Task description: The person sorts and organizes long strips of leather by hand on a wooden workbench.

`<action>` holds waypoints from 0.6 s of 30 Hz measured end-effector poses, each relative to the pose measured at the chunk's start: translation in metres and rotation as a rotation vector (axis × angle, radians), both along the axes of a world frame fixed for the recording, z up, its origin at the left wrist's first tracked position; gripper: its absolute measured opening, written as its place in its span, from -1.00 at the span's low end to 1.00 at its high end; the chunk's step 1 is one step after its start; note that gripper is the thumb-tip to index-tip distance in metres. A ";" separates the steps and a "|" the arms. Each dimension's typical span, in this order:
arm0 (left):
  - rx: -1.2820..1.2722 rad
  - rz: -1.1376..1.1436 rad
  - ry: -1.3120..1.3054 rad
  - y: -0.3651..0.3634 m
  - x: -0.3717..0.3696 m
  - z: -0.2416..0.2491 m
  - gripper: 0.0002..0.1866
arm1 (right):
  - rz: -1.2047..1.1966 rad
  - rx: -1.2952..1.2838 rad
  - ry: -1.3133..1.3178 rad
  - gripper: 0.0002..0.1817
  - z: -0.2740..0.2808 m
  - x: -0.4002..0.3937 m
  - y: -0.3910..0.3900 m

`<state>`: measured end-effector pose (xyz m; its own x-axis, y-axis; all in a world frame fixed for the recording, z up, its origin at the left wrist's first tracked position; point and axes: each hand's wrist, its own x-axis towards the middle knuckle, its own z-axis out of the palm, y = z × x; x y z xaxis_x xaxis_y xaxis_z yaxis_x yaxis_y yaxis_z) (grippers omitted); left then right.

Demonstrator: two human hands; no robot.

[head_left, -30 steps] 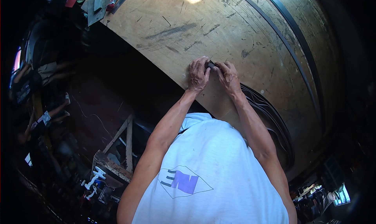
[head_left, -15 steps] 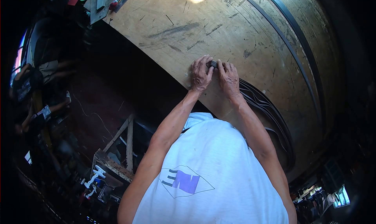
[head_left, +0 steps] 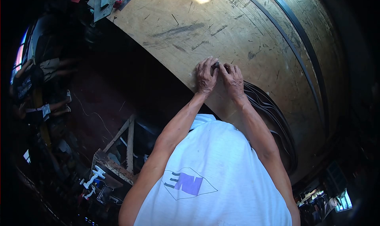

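Note:
Close together on the worktable, my left hand (head_left: 206, 75) and my right hand (head_left: 232, 80) have their fingers bent around a small dark piece (head_left: 216, 64). It looks like the end of a bundle of long, thin dark strips (head_left: 269, 103), though my right hand covers the link between them. The strips come out beside my right wrist and curve down along my right forearm in loose, wavy layers. My left fingertips press on the piece from the left, and my right thumb and index finger meet it from the right.
The scratched wooden worktable (head_left: 166, 40) ends in a diagonal edge at my left. Two long curved dark bands (head_left: 293, 48) lie across its right side. Flat plates (head_left: 103, 8) and a red-handled tool (head_left: 118, 3) sit at the far left corner. People (head_left: 39, 75) are at the left, beyond a wooden frame (head_left: 130, 143).
My fingers have closed in over the dark piece, so less of it shows. Both hands have shifted very slightly, and the whole view has moved a little.

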<state>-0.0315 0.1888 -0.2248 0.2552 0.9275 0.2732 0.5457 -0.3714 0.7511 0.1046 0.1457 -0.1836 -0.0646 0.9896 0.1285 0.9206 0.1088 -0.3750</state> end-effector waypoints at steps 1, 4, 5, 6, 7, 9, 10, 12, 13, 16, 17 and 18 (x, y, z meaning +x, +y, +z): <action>-0.015 0.009 -0.008 -0.001 0.000 0.000 -0.44 | 0.001 0.002 0.002 -0.47 -0.001 0.000 0.000; -0.012 0.019 0.011 -0.002 -0.001 0.000 -0.42 | 0.003 0.026 0.010 -0.49 -0.001 -0.001 0.000; -0.002 0.017 0.025 -0.002 0.000 0.001 -0.40 | 0.002 0.037 0.013 -0.49 0.000 -0.001 0.001; -0.018 0.039 -0.001 -0.001 0.001 0.002 -0.40 | 0.000 0.043 0.041 -0.50 0.001 0.000 0.003; -0.035 0.061 -0.026 -0.002 0.002 0.002 -0.40 | -0.001 0.049 0.069 -0.51 0.002 0.000 0.004; -0.047 0.076 -0.025 -0.002 0.003 0.002 -0.39 | 0.002 0.058 0.095 -0.53 0.004 0.002 0.005; -0.041 0.068 0.002 -0.003 0.002 0.000 -0.38 | 0.006 0.063 0.095 -0.55 0.004 0.003 0.006; -0.038 0.062 0.017 -0.003 0.002 -0.002 -0.37 | -0.009 0.065 0.091 -0.57 0.003 0.002 0.005; -0.042 0.063 0.004 -0.003 0.001 -0.002 -0.37 | -0.029 0.062 0.088 -0.58 0.000 0.001 0.005; -0.044 0.066 0.003 -0.002 0.001 -0.005 -0.37 | -0.072 0.048 0.105 -0.60 -0.005 -0.002 0.005; -0.044 0.066 0.009 -0.003 0.001 -0.006 -0.37 | -0.085 0.042 0.114 -0.61 -0.006 -0.003 0.005; -0.035 0.063 0.027 -0.003 0.000 -0.007 -0.37 | -0.087 0.044 0.115 -0.61 -0.006 -0.004 0.004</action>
<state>-0.0312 0.1861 -0.2319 0.2030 0.9509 0.2337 0.5877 -0.3092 0.7477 0.1010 0.1498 -0.1893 0.0392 0.9840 0.1737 0.8787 0.0488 -0.4748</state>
